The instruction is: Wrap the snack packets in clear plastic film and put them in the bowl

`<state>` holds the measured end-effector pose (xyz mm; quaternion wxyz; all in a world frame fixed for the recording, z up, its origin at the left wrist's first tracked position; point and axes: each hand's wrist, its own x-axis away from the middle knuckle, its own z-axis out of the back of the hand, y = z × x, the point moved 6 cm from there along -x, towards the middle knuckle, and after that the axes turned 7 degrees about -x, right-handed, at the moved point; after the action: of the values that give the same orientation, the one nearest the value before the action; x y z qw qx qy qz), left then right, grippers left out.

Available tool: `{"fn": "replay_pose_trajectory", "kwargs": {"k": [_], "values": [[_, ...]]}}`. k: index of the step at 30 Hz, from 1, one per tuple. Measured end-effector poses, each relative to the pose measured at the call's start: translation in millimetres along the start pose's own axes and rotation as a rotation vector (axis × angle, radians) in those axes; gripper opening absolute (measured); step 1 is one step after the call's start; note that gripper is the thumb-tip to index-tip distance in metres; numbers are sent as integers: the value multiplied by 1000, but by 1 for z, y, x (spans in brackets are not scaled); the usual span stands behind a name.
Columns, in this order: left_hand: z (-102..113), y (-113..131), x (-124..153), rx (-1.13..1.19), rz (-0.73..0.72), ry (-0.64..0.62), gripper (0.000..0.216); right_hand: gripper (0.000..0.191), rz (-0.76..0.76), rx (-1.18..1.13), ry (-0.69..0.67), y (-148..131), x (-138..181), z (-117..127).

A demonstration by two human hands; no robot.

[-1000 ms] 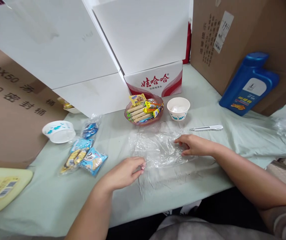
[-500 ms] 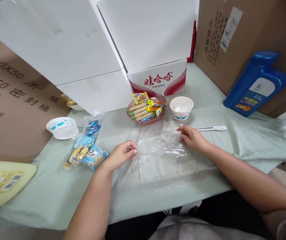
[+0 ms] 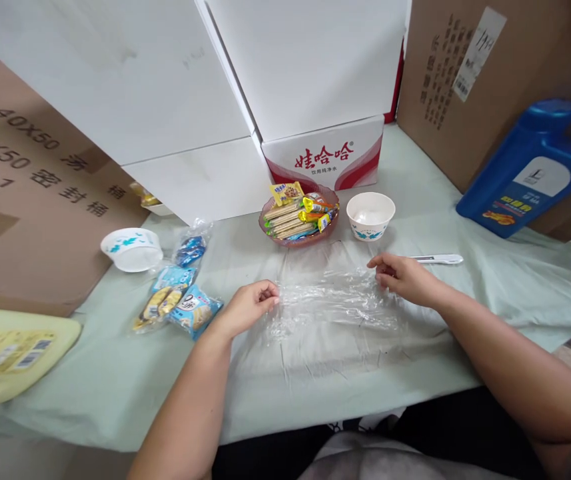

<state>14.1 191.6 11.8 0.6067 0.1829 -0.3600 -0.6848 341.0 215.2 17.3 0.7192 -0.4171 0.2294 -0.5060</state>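
Note:
A clear plastic bag (image 3: 332, 300) lies crumpled and stretched flat across the table between my hands. My left hand (image 3: 258, 303) is closed, thumb against fingers, on its left edge. At its right edge my right hand (image 3: 399, 279) pinches the film, with the index finger partly extended. Behind the bag sits a pink glass bowl (image 3: 298, 241) heaped with wrapped snack sticks (image 3: 285, 220). A white paper bowl (image 3: 370, 217) with a blue pattern stands upright to its right. The white utility knife (image 3: 438, 259) lies just beyond my right hand.
At left, another paper bowl (image 3: 132, 250) lies tilted near several snack packets (image 3: 192, 310). A pale yellow container (image 3: 15, 353) is at the left edge. A blue bottle (image 3: 530, 170) leans by a cardboard box (image 3: 445, 80) at right. White boxes (image 3: 310, 60) stand behind.
My right hand has moved slightly right, and the plastic bag is stretched a little wider. Both hands keep their grip. The whole view has shifted a little.

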Motion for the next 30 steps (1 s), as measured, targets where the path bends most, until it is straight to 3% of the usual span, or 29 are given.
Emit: {"fn": "replay_pose_trajectory", "kwargs": {"k": [9, 18, 20, 22, 24, 25, 27, 30], "values": [[0, -14, -10, 70, 93, 218, 25, 27, 116, 297, 202, 0, -9, -12], [-2, -5, -11, -418, 84, 327, 15, 32, 91, 637, 123, 4, -10, -24], [7, 0, -8, -464, 86, 423, 21, 32, 92, 656, 119, 3, -10, -26], [21, 12, 2, -472, 47, 605, 22, 32, 83, 667, 120, 2, -10, -26], [30, 32, 18, -445, -70, 764, 15, 32, 76, 676, 116, 1, -10, -27], [28, 45, 26, -425, -167, 777, 11, 32, 72, 680, 113, 0, -10, -27], [8, 73, 39, -404, -420, 609, 10, 32, 68, 685, 103, -1, -10, -27], [-52, 106, 58, -512, -788, 162, 11, 32, 60, 684, 96, -1, -10, -27]]}}
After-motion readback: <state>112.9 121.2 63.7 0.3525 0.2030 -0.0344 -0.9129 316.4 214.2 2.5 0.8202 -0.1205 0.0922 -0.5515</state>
